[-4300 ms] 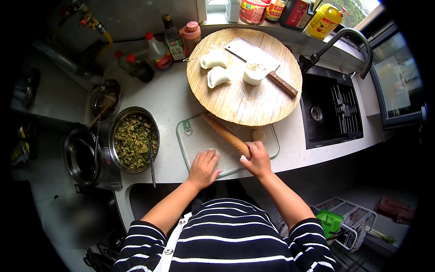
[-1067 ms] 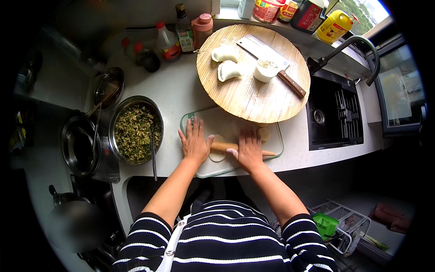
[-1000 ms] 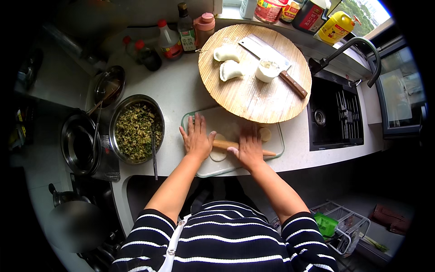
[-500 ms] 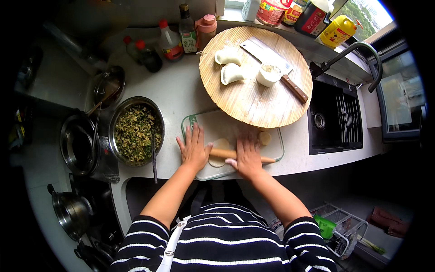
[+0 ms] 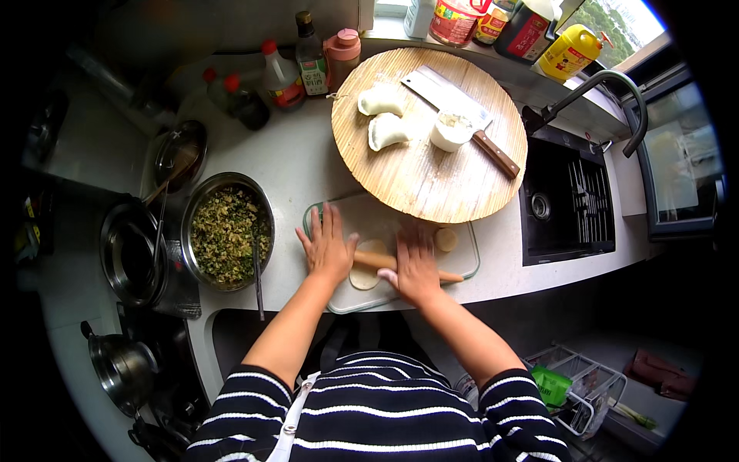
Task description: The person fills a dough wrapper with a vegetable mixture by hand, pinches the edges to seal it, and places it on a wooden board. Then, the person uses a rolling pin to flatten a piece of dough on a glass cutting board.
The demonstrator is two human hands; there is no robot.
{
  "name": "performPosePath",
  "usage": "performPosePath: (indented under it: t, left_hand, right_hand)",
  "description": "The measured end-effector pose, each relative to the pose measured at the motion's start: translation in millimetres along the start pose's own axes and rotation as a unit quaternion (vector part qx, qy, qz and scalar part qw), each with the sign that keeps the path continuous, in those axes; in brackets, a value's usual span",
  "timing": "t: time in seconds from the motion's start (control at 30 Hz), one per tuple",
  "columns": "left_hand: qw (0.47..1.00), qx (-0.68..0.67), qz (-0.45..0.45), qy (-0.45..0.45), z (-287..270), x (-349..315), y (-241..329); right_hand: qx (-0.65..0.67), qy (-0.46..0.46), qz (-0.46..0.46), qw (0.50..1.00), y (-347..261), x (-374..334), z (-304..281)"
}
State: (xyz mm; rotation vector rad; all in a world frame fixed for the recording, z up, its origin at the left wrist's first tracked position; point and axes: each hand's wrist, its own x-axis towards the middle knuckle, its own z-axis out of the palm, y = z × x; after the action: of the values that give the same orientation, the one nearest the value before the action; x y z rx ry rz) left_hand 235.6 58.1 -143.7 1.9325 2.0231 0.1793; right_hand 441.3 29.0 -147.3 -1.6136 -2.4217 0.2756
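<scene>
A tapered wooden rolling pin (image 5: 376, 260) lies across a round, flattened piece of dough (image 5: 364, 279) on a clear green-edged board (image 5: 471, 266). My left hand (image 5: 329, 248) lies flat with fingers spread, over the pin's left end, which it hides. Stretched out flat, my right hand (image 5: 416, 269) presses on the pin's right part, its thumb pointing toward the dough. Just beyond the right hand sits a small round dough lump (image 5: 446, 239). Left of the board stands a metal bowl (image 5: 266, 202) of chopped green-and-brown filling (image 5: 229, 235), with chopsticks (image 5: 259, 281) in it.
Behind the board, a round wooden board (image 5: 431, 192) carries two dumplings (image 5: 388, 131), a cleaver (image 5: 454, 98) and a white cup of flour (image 5: 451, 132). A black sink (image 5: 566, 204) lies to the right. Sauce bottles (image 5: 282, 75) stand at the back left; pans (image 5: 127, 254) are at left.
The view has shifted slightly. The rolling pin has tilted a little more, its right end lower, while both hands stay flat over it. The dough remains under the pin.
</scene>
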Motion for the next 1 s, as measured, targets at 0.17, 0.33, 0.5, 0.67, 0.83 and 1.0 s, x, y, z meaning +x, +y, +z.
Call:
performPosePath:
  t: [0.17,0.33,0.5,0.67,0.83,1.0]
  left_hand:
    - [0.999,0.015,0.025,-0.045,16,-73,-25]
    - [1.000,0.008,-0.028,0.012,0,24,2]
    - [0.999,0.028,0.021,-0.037,1,-21,-9]
    - [0.992,0.049,0.052,-0.105,4,-102,-28]
    - [0.989,-0.068,0.106,0.071,-7,-82,-7]
    - [0.996,-0.011,0.078,-0.040,26,-71,24]
  right_hand:
    - [-0.012,-0.087,-0.079,0.993,-25,-64,-15]
    - [0.013,-0.059,0.056,0.997,8,41,-9]
    - [-0.013,-0.059,-0.009,0.998,-19,-15,-10]
    - [-0.013,-0.026,-0.089,0.996,-33,-70,-11]
    - [0.091,0.021,0.006,0.996,-10,-69,-24]
    - [0.104,0.090,0.087,0.987,8,-61,-38]
